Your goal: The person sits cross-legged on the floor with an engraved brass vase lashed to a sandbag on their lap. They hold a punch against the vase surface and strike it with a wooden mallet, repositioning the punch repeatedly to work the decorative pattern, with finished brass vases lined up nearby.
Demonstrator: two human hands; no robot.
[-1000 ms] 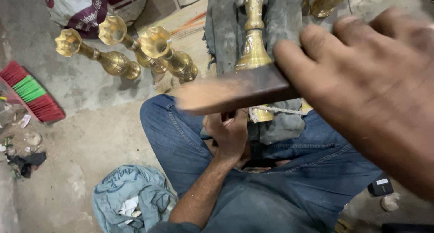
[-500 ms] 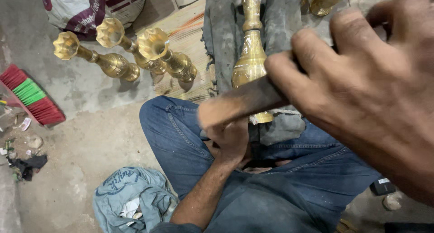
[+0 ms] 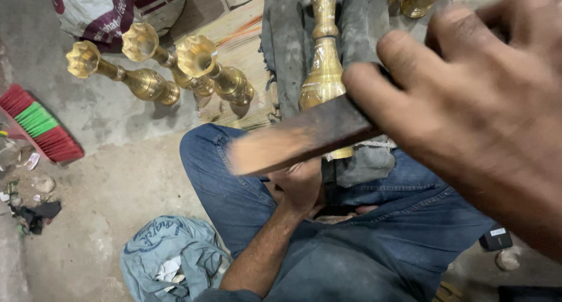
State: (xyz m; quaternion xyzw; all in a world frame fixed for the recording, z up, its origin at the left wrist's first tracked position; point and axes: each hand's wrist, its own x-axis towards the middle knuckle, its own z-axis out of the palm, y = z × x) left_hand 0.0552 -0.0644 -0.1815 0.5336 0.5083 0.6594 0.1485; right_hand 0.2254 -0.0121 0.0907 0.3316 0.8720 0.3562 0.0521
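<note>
Your right hand [image 3: 468,120] grips a flat wooden-handled tool [image 3: 304,139] raised over the brass stand [image 3: 325,73], which lies on grey cloth [image 3: 287,56] across your lap. Your left hand [image 3: 301,185] clasps the stand's base end.

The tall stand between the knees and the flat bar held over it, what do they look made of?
The stand looks like brass: yellow-gold, shiny, with turned rings, like the three lying pieces on the floor. The flat bar in the right hand looks like dark steel, dull and brownish, perhaps rusty or dusty; motion blur leaves its surface unclear.
</note>
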